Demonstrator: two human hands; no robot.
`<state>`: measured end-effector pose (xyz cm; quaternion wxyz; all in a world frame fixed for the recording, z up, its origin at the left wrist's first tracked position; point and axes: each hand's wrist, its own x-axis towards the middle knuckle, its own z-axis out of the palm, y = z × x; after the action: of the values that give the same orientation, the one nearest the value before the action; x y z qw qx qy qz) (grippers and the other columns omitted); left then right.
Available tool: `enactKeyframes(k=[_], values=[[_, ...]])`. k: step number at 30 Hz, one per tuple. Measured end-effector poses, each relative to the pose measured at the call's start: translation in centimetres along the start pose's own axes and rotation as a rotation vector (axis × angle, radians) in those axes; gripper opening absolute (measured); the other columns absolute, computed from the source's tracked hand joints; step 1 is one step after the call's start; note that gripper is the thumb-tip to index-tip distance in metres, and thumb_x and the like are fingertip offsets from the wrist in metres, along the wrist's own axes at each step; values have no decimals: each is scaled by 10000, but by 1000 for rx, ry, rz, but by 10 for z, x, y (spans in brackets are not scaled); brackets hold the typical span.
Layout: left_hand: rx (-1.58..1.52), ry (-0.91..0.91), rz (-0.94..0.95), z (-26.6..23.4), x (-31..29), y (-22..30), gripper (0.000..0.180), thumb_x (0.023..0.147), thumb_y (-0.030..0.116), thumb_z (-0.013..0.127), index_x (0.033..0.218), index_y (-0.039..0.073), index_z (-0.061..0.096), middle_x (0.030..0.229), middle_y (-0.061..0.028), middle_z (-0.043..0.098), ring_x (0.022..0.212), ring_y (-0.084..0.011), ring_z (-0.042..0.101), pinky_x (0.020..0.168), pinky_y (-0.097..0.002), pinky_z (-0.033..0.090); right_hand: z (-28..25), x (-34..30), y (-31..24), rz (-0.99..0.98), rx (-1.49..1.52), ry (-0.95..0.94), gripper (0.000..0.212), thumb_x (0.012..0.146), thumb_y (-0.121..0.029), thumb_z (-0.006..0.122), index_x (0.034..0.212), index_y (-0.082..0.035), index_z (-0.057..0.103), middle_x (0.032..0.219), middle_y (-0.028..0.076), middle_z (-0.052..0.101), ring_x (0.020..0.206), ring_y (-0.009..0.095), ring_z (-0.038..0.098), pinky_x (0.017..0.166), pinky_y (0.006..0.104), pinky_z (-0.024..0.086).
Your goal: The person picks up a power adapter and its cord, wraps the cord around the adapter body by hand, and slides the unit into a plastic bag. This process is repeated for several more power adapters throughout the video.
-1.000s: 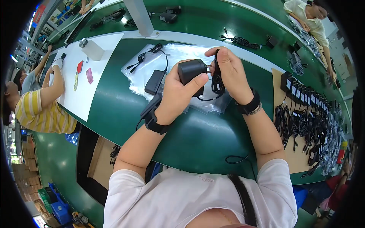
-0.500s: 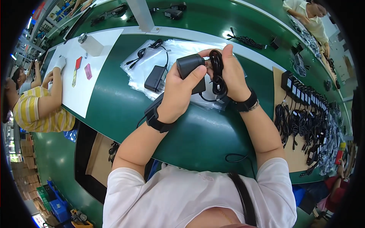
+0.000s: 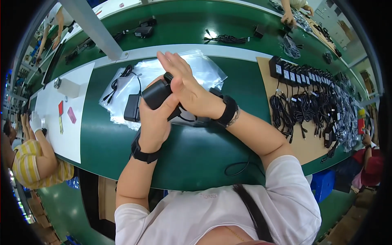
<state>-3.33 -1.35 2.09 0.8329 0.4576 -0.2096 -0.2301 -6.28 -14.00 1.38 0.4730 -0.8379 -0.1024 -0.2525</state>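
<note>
My left hand (image 3: 153, 126) is closed around a black power adapter (image 3: 156, 94), thumb across its side. My right hand (image 3: 192, 94) leans against the adapter's far end, its fingers stretched out and pointing up and left. A small black piece shows above the adapter beside the right hand; most of the cable is hidden behind the hands, with a short loop below them. Under both hands lies a spread of clear plastic bags (image 3: 206, 71). Another black adapter (image 3: 131, 108) rests on these bags, left of my left hand, with its cable (image 3: 116, 83) coiled beside it.
To the right, a cardboard sheet (image 3: 264, 81) bears a row of black adapters (image 3: 300, 75) with bundled cables. A white sheet (image 3: 73, 143) with a bottle (image 3: 67, 87) is on the left. A metal post (image 3: 98, 30) stands beyond the bags. Co-workers sit around.
The view has shifted, so the table appears turned. My right hand has gone from curling around the cable bundle to lying outstretched against the adapter; the bundle is now mostly hidden.
</note>
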Motion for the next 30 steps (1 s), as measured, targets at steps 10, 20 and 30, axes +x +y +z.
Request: enactKeyframes(k=[10, 20, 30], values=[[104, 170, 87, -9, -10, 37, 328, 706, -57, 598, 1023, -60, 510, 869, -139, 604, 781, -220, 612, 727, -333, 504, -80, -23, -106, -430, -72, 211, 302, 814, -257, 571, 1003, -21, 557, 1086, 133, 564, 1108, 248, 459, 906, 351, 367], [65, 167, 25, -17, 4, 20, 299, 717, 0, 634, 999, -51, 548, 883, -139, 616, 777, -227, 615, 726, -326, 498, -82, -49, -171, -1327, 883, 397, 148, 736, -35, 533, 872, 13, 563, 991, 132, 526, 984, 264, 484, 870, 367, 457], [80, 168, -11, -21, 5, 11, 305, 721, 29, 646, 1000, -42, 548, 887, -136, 618, 799, -224, 619, 740, -322, 499, -94, -42, -161, -1504, 398, 587, 227, 739, 25, 519, 960, 26, 569, 997, 138, 513, 984, 262, 478, 756, 313, 476]])
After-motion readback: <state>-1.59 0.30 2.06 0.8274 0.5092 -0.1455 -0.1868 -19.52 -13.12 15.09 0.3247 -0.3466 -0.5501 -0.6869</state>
